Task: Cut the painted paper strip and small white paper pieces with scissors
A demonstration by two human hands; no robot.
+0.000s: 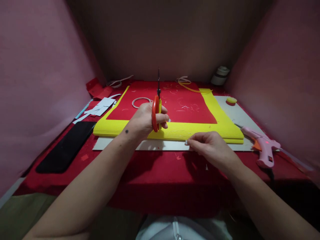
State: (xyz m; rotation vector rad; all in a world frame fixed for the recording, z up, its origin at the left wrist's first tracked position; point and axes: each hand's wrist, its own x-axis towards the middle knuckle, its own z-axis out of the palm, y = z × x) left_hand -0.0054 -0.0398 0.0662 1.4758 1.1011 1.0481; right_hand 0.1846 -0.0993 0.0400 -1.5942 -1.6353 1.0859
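My left hand (146,118) is closed around a pair of scissors (155,113) with red and yellow handles, blades pointing up and away from me. A tiny pale scrap shows by its fingertips; whether it is gripped I cannot tell. Lower and to the right, my right hand (212,145) pinches a small white piece (186,142) between thumb and finger. Both hands are over the front of a yellow corrugated sheet (112,128), which has a red sheet (147,115) on top scattered with thin pale trimmings. Beneath lies a white board (147,145).
A pink glue gun (266,146) rests at the right, below a round yellow lid (231,100). On the left are a black phone (67,146) and white paper pieces (102,106). Paper strips (190,87) and a white bottle (220,76) stand toward the back. A pale ring (135,101) lies on the red sheet.
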